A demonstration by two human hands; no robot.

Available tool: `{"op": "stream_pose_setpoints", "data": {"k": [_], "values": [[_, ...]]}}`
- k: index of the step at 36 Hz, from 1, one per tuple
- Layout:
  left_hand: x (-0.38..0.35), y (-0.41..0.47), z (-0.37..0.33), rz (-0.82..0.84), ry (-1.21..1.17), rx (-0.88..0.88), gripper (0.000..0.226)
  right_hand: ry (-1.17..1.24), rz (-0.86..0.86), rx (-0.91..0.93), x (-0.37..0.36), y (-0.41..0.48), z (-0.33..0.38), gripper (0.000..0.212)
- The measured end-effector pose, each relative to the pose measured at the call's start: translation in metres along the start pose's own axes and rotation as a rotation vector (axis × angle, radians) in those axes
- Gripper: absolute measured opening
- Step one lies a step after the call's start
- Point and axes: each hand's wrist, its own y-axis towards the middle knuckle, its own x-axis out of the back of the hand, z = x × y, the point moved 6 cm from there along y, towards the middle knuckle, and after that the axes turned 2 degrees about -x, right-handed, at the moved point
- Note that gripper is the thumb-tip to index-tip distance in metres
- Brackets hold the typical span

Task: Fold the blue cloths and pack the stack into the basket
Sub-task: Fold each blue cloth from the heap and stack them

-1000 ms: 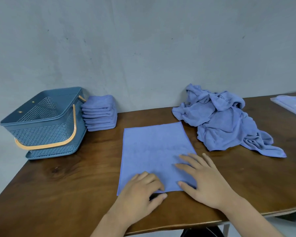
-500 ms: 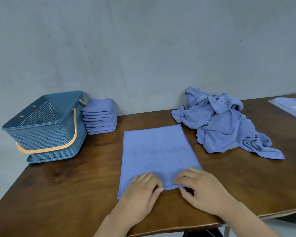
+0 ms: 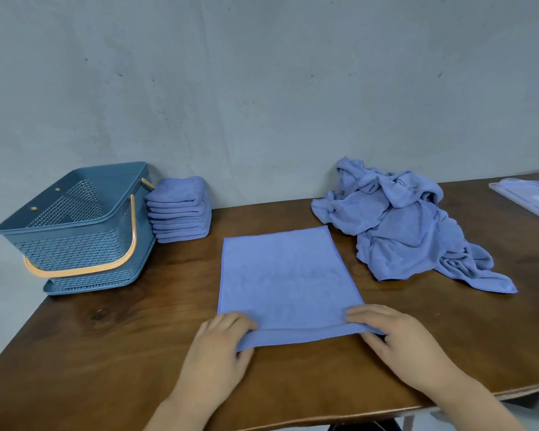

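Observation:
A blue cloth (image 3: 285, 281) lies flat on the brown table (image 3: 106, 343), folded to a tall rectangle. My left hand (image 3: 217, 353) pinches its near left corner, and my right hand (image 3: 399, 340) pinches its near right corner; the near edge is lifted slightly off the wood. A stack of folded blue cloths (image 3: 179, 209) stands at the back left against the wall. Beside it, at the table's left end, sits the blue plastic basket (image 3: 72, 231) with an orange handle, nothing visible inside. A heap of unfolded blue cloths (image 3: 408, 225) lies at the back right.
A clear plastic packet (image 3: 529, 197) with pale contents lies at the far right edge. The grey wall (image 3: 262, 88) runs right behind the table. The table's front edge passes under my wrists.
Both hands slid from the cloth's lower middle out to its two near corners and took hold of them. The near edge now lifts a little.

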Motion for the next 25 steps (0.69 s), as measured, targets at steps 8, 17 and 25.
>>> {"op": "stream_pose_setpoints", "data": {"k": [8, 17, 25], "values": [[0.031, -0.02, 0.034, -0.021, -0.346, 0.181, 0.039, 0.32, -0.077, -0.2, 0.014, -0.002, 0.0, 0.03], [0.035, -0.023, 0.04, -0.017, -0.539, 0.334, 0.035, 0.562, -0.091, -0.252, 0.025, -0.005, 0.009, 0.024], [0.038, -0.022, 0.036, 0.023, -0.495, 0.301, 0.036, 0.642, -0.1, -0.266, 0.027, -0.005, 0.01, 0.022]]}}
